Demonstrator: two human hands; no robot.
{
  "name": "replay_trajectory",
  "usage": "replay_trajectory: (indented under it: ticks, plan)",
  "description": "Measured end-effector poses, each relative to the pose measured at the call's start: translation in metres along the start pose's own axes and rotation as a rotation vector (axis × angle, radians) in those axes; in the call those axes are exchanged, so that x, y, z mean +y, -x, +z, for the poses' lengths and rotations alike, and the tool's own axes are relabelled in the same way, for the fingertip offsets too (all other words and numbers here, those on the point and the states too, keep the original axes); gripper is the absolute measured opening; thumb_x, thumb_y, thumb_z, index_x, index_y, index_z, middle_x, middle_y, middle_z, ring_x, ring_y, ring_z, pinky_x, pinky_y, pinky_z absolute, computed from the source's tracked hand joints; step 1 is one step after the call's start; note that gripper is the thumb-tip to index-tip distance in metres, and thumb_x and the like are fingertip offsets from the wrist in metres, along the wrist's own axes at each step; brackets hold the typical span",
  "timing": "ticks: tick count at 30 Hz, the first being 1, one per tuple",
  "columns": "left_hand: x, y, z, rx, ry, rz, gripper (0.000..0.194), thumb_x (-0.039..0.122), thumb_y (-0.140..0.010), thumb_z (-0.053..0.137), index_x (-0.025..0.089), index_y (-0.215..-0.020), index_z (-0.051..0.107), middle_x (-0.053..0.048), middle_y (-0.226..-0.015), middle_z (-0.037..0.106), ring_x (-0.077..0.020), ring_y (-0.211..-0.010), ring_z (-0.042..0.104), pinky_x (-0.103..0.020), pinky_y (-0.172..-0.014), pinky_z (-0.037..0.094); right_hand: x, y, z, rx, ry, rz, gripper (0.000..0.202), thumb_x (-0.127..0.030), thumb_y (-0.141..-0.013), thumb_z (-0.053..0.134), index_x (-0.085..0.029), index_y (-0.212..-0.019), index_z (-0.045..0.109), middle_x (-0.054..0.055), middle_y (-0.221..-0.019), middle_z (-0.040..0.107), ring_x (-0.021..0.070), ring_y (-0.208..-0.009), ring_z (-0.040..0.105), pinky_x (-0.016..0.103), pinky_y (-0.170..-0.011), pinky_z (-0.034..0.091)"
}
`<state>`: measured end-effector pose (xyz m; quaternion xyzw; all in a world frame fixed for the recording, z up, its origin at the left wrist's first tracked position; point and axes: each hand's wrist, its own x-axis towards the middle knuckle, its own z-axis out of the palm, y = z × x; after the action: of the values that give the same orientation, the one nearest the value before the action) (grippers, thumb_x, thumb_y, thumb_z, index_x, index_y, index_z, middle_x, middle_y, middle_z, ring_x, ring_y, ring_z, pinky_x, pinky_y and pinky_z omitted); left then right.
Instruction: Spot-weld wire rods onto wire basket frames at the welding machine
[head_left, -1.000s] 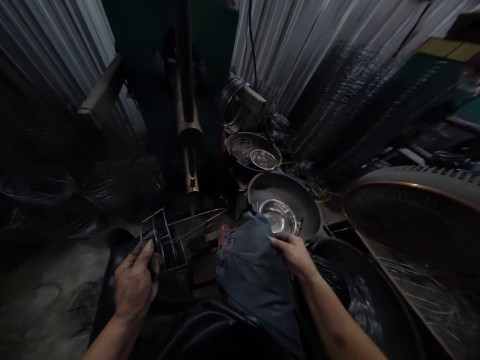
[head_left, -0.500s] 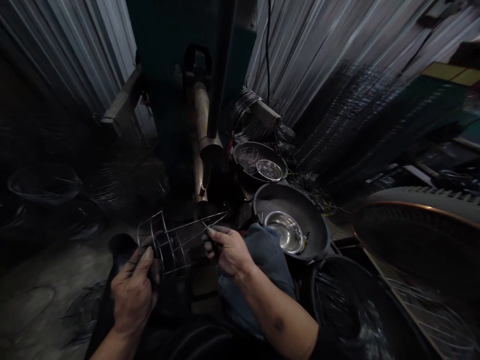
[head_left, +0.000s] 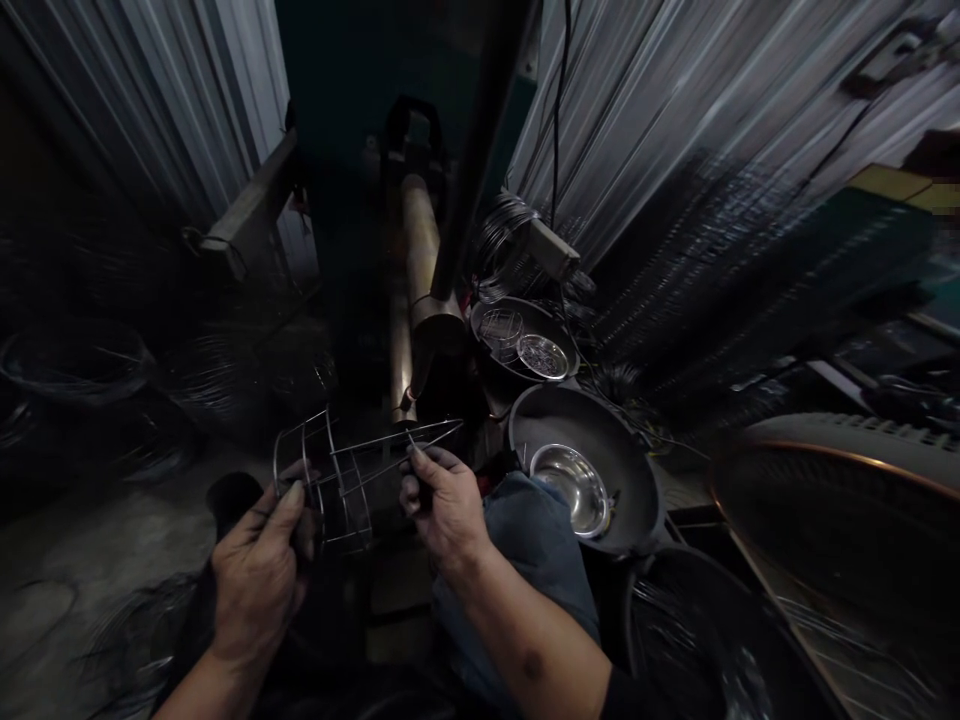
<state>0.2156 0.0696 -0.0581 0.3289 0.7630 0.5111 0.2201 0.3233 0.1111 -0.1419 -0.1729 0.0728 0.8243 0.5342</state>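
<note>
A small wire cage (head_left: pixel 341 478) made of rings and long straight wires is held in front of me, its wires converging to a tip on the right. My left hand (head_left: pixel 259 570) grips the ringed end of the cage. My right hand (head_left: pixel 439 498) pinches a thin wire piece against the cage's long wires near the tip. Just beyond the tip stands a machine with a brass-coloured cylinder (head_left: pixel 421 260). My knee in blue jeans (head_left: pixel 536 545) is below the right hand.
A dark pan (head_left: pixel 634 480) holding a shiny steel bowl (head_left: pixel 570 482) sits at right, with another pan of small metal parts (head_left: pixel 525 345) behind it. A large fan guard (head_left: pixel 847 510) lies far right. Corrugated metal walls and wire coils (head_left: pixel 75 365) surround the spot.
My right hand left the area by the steel bowl and moved left to the cage's long wires, bringing a thin wire piece. My left hand kept its hold on the cage.
</note>
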Motion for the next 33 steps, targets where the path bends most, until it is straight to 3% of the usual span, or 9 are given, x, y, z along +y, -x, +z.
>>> replay_trajectory:
  ticks: [6,11,15,17,21,26,33]
  plan:
    - [-0.001,-0.010,0.006,-0.041,-0.015,0.066,0.062,0.059,-0.052,0.077,0.012,-0.088,0.061,0.000,-0.054,0.041,-0.0082,-0.045,0.036,-0.017,-0.038,0.028,-0.001,-0.004,0.010,0.019,-0.071,-0.030,0.080,-0.037,-0.035,0.083,-0.006,-0.091,0.036,0.001,-0.072,0.046,0.0050,-0.049,0.039,0.014,-0.039,0.027]
    - [0.007,-0.009,0.012,-0.026,-0.032,0.002,0.060,0.058,-0.048,0.077,0.012,-0.081,0.058,0.000,-0.053,0.042,-0.0096,-0.045,0.040,-0.019,-0.041,0.035,0.000,-0.006,0.013,0.061,-0.106,-0.036,0.081,-0.033,-0.033,0.083,-0.007,-0.094,0.036,0.000,-0.070,0.044,0.0056,-0.049,0.039,0.014,-0.040,0.026]
    - [0.011,-0.014,0.016,-0.060,-0.019,0.050,0.060,0.056,-0.051,0.076,0.012,-0.090,0.061,0.000,-0.053,0.042,-0.0083,-0.042,0.036,-0.017,-0.036,0.026,-0.004,-0.008,0.017,0.063,-0.101,-0.053,0.076,-0.031,-0.035,0.080,-0.007,-0.093,0.036,0.000,-0.072,0.045,0.0059,-0.050,0.039,0.014,-0.040,0.026]
    - [0.013,-0.016,0.017,-0.065,-0.023,0.051,0.058,0.056,-0.052,0.076,0.012,-0.085,0.058,0.001,-0.053,0.043,-0.0071,-0.040,0.034,-0.017,-0.035,0.024,-0.006,-0.010,0.018,0.060,-0.111,-0.070,0.073,-0.029,-0.038,0.079,-0.006,-0.093,0.037,0.000,-0.072,0.045,0.0060,-0.050,0.039,0.014,-0.040,0.026]
    - [0.018,-0.018,0.021,-0.069,-0.017,0.055,0.059,0.053,-0.053,0.077,0.011,-0.092,0.062,0.001,-0.053,0.045,-0.0074,-0.038,0.035,-0.018,-0.035,0.029,-0.010,-0.015,0.021,0.049,-0.149,-0.090,0.059,-0.022,-0.052,0.074,-0.005,-0.096,0.039,0.001,-0.073,0.046,0.0062,-0.050,0.040,0.014,-0.040,0.027]
    - [0.024,-0.020,0.024,-0.046,-0.077,0.046,0.066,0.055,-0.056,0.075,0.015,-0.109,0.066,-0.001,-0.058,0.047,-0.0118,-0.043,0.042,-0.016,-0.028,0.020,-0.014,-0.019,0.026,0.032,-0.170,-0.100,0.031,-0.011,-0.074,0.058,-0.004,-0.098,0.040,0.003,-0.075,0.046,0.0050,-0.049,0.040,0.013,-0.040,0.026]
    - [0.023,-0.024,0.021,-0.073,-0.134,0.047,0.062,0.058,-0.058,0.073,0.021,-0.107,0.067,0.001,-0.057,0.045,-0.0096,-0.037,0.035,-0.017,-0.026,0.018,-0.015,-0.019,0.026,0.019,-0.165,-0.087,0.025,-0.011,-0.080,0.054,-0.004,-0.099,0.039,0.003,-0.076,0.046,0.0036,-0.050,0.039,0.012,-0.041,0.026]
